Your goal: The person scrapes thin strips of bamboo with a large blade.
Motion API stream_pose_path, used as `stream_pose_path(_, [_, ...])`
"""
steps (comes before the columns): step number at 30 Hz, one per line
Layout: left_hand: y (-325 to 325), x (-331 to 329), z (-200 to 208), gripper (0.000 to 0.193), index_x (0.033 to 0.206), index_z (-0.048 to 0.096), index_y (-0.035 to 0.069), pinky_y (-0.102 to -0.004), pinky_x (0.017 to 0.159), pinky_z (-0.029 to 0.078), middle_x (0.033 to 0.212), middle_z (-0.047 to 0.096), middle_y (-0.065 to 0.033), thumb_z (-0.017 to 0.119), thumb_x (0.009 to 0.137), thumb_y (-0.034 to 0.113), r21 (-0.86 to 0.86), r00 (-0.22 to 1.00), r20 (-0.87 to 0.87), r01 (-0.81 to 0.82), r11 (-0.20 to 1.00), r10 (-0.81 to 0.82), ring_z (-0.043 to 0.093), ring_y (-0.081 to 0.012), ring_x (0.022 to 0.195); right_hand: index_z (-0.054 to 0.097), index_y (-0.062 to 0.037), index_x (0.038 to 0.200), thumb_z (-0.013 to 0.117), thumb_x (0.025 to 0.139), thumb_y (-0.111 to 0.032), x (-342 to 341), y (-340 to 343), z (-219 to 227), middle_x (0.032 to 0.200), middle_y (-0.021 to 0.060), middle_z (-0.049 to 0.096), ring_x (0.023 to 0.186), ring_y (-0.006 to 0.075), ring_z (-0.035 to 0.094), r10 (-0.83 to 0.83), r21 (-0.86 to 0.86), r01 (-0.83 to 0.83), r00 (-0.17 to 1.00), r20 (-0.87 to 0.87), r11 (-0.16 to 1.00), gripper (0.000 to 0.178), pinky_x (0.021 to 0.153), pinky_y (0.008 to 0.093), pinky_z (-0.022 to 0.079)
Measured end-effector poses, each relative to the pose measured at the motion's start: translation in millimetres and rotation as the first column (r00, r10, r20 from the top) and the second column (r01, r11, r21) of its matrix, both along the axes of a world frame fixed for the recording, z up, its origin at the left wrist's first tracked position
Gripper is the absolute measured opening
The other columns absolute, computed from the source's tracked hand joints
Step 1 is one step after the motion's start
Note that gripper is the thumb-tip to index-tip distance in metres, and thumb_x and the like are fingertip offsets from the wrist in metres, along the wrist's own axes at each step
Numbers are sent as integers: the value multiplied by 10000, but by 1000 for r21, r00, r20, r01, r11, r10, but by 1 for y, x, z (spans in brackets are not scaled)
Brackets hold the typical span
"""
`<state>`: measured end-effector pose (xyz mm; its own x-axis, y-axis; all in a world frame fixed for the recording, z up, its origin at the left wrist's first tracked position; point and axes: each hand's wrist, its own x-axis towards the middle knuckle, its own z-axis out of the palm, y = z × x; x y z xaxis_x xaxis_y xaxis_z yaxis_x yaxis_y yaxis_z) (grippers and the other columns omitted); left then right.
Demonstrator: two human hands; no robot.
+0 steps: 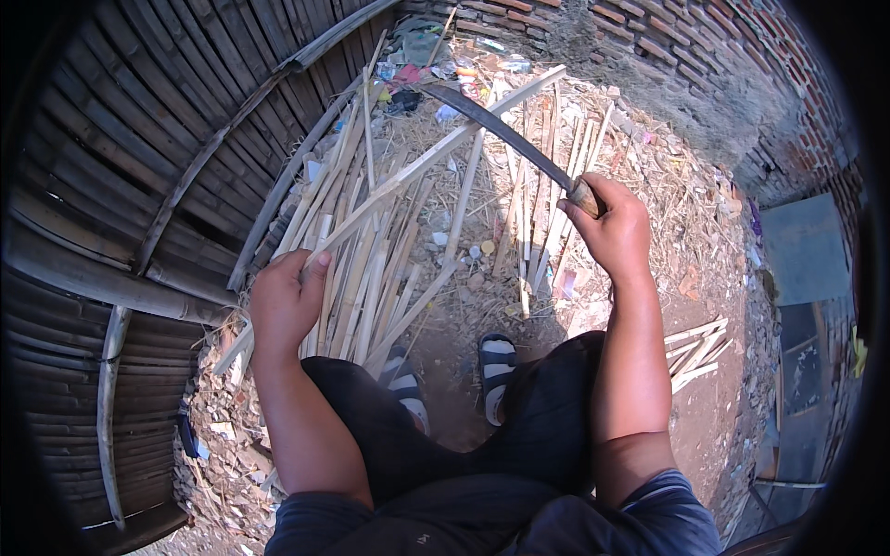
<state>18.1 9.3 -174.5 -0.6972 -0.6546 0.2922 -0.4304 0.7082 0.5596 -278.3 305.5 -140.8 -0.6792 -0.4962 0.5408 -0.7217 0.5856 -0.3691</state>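
My left hand [287,301] is closed round the near part of a long pale bamboo strip [399,178], which slants up and away to the right. In my right hand [612,227] is the wooden handle of a machete [524,144], its long dark blade pointing far left. The blade crosses the strip near the strip's far end; whether it touches cannot be told. Under the strip, a pile of split bamboo [357,296] lies on the ground by my left hand. More bamboo strips [538,199] lie beyond, left of my right hand.
A bamboo slat wall [176,120] stands close on the left, a brick wall [695,46] at the far side. Litter [408,79] and rubble cover the far ground. My sandalled feet [498,371] are below, and a short bundle of strips [695,354] lies right of my knee.
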Motion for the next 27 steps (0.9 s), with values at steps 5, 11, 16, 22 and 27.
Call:
stream_pose_path(5, [1,-5,0,422,927,704,-12,-487,655,468,795,651,-205,687,1026,398,-20,1000,2,2,1000,-2,632,-437,739,767,-74,1139,920,788,-293,-7,6,-9,995,146,762,918,349,739,-15,-67,17,999,31,998,441,790,433,583])
stream_pose_path(11, [4,-2,1,413,977,727,-9,-474,661,477,810,668,-193,697,1021,401,-7,1000,26,-12,1000,12,649,-412,744,775,-122,1126,913,774,-266,11,-4,1,953,119,751,875,343,729,131,81,-137,989,75,987,404,768,439,568])
stream_pose_path(16, [3,-3,2,411,1037,754,-2,-454,687,501,861,698,-184,701,1018,406,-22,1000,-5,-15,1000,15,666,-400,775,773,-55,1125,918,795,-276,-21,8,-11,962,160,754,878,361,734,-89,-139,94,995,42,986,423,794,427,572])
stream_pose_path(22, [2,-4,-1,421,1054,757,-5,-459,710,515,895,714,-187,699,1018,410,-49,1000,-15,-13,999,12,680,-398,802,773,-108,1129,922,781,-276,4,-2,-6,911,122,737,847,337,722,112,-16,-112,993,24,994,414,762,432,567])
stream_pose_path(27, [1,0,0,420,1049,757,-2,-457,711,516,892,716,-185,700,1016,413,-32,999,15,-46,998,47,680,-389,798,781,-152,1118,924,758,-263,17,-8,2,889,96,719,820,316,712,236,54,-242,967,99,969,402,733,433,552])
